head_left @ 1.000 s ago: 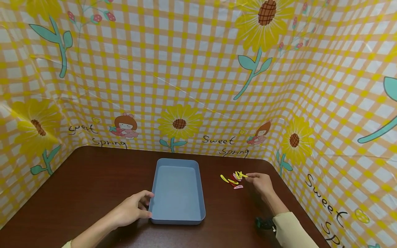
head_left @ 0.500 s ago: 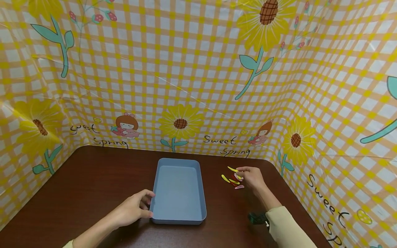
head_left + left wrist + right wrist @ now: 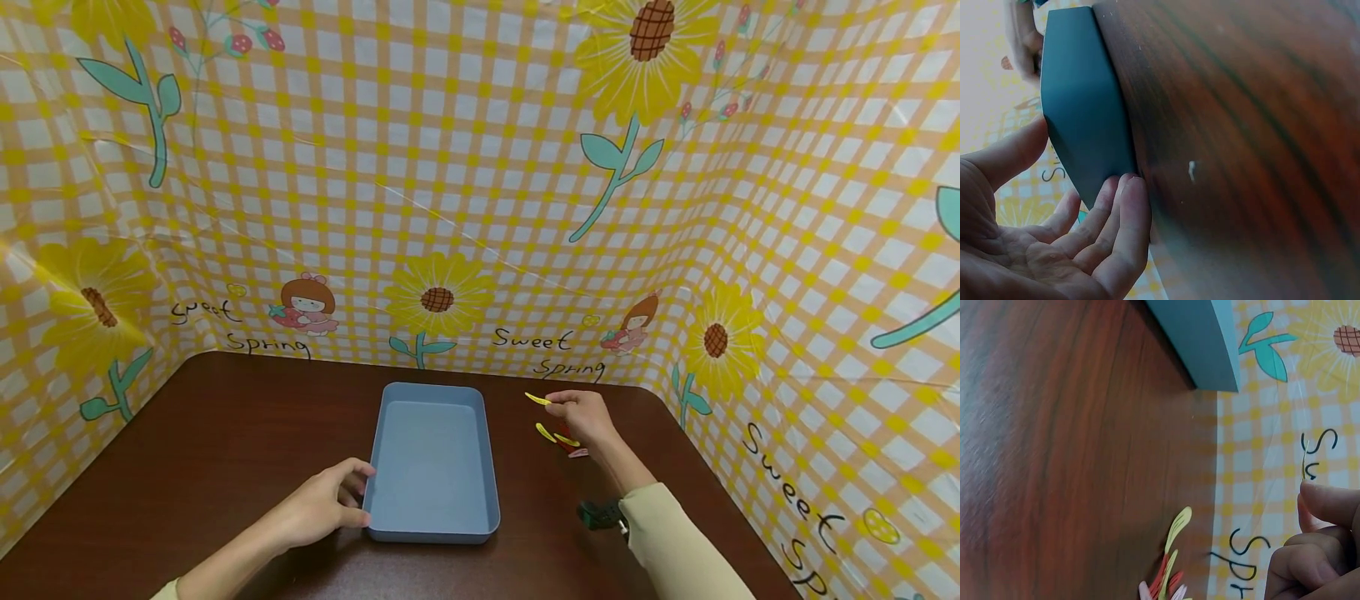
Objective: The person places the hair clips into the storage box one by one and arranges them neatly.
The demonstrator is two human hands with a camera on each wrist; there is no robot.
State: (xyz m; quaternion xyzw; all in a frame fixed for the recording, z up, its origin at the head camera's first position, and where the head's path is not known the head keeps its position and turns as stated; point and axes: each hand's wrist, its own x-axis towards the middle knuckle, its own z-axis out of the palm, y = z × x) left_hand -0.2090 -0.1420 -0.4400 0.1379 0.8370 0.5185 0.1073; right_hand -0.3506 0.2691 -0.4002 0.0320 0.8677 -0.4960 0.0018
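Observation:
A shallow blue-grey tray [image 3: 431,467] lies on the dark wooden table. My left hand [image 3: 322,504] holds its left side; in the left wrist view the thumb is at the rim and the curled fingers lie against the outer wall [image 3: 1088,94]. With thumb and forefinger my right hand [image 3: 588,414] pinches a yellow snap hair clip [image 3: 537,399], raised above the table right of the tray. Below that hand lie several more hair clips: a yellow clip [image 3: 545,432], another yellow clip [image 3: 566,440], a pink clip [image 3: 579,453] and red ones, partly hidden.
A checked cloth [image 3: 465,208] with sunflowers hangs as a wall behind the table and along both sides. The dark table [image 3: 262,417] extends left of the tray. A dark band with a small green object [image 3: 596,515] is at my right wrist.
My right hand has lifted the yellow hair clip off the pile and carried it left and away from me. The left hand stays at the tray.

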